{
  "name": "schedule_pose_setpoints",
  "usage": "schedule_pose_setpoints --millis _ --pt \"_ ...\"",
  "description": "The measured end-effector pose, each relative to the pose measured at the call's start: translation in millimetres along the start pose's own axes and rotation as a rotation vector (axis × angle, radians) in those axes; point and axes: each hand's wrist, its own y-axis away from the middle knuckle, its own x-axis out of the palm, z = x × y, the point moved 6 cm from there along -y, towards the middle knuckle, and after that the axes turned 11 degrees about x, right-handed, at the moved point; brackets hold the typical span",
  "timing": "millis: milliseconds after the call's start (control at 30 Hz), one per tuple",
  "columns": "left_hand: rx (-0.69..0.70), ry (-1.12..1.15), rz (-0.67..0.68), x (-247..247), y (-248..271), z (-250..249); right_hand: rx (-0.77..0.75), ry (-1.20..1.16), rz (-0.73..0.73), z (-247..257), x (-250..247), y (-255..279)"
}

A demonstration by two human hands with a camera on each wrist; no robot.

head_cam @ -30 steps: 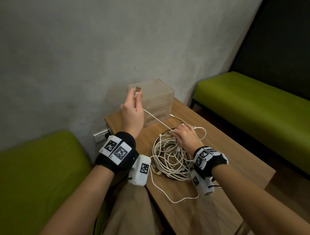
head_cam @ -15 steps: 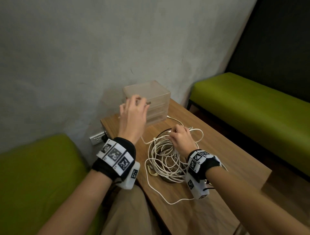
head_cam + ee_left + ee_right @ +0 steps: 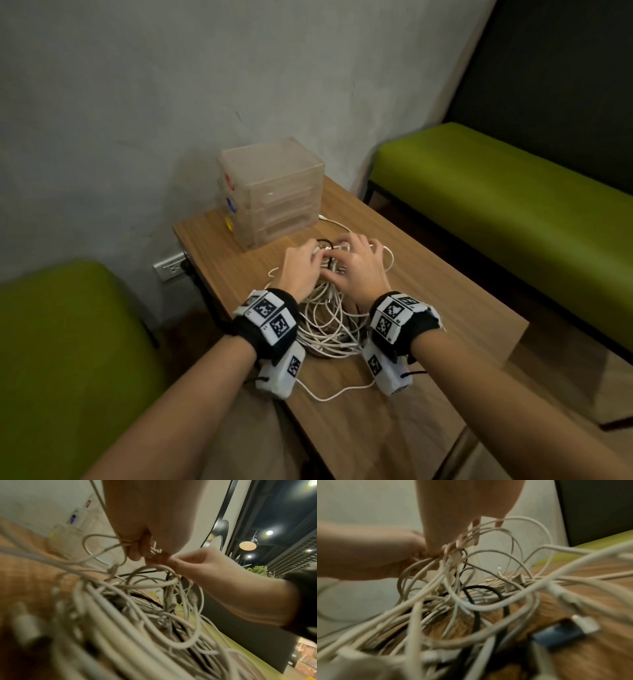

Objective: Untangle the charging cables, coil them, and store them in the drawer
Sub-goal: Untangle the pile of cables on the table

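A tangle of white charging cables [image 3: 327, 320] with one black cable [image 3: 475, 592] lies on the wooden table [image 3: 445, 308]. Both hands are side by side at the tangle's far edge. My left hand [image 3: 313, 255] pinches white strands between curled fingers [image 3: 135, 550]. Touching it, my right hand [image 3: 346, 255] has fingers [image 3: 475, 524] hooked through several white loops and pinches them. A clear plastic drawer unit [image 3: 274, 192] with three shut drawers stands just beyond the hands, by the wall.
Green benches flank the table on the left [image 3: 61, 359] and right [image 3: 513, 205]. A wall socket [image 3: 171, 269] sits by the table's left corner. One loose cable loop [image 3: 335, 394] trails toward the near edge. A dark flat object [image 3: 559, 632] lies under the cables.
My left hand, which held a cable plug up in front of the drawer unit, has come down to the tangle beside my right hand. The right hand stayed on the pile.
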Motion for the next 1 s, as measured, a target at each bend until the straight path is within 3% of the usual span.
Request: schedule_pose_setpoints --millis 167,367,500,567,667,1000 --pt "-0.022 0.096 0.007 -14.0 3.9 6.8 -0.099 0.101 0.106 -9.9 -0.6 3.9" --pt "-0.033 0.12 0.094 -16.3 8.7 11.0 -0.051 0.104 0.17 -6.3 -4.8 -6.2" --pt "-0.134 0.16 -0.047 -29.8 12.6 25.3 -0.112 0.051 0.179 -1.8 -14.6 -10.6" --pt "-0.177 0.164 -0.128 -38.7 13.4 33.2 -0.142 0.141 0.194 -4.7 -16.2 -12.2" --pt "-0.162 0.165 -0.168 -46.4 11.4 30.5 -0.164 0.315 0.236 -2.6 -11.2 -16.1" --pt "-0.092 0.246 -0.272 -64.8 8.4 14.8 -0.197 0.476 0.258 20.2 -2.1 -19.4"
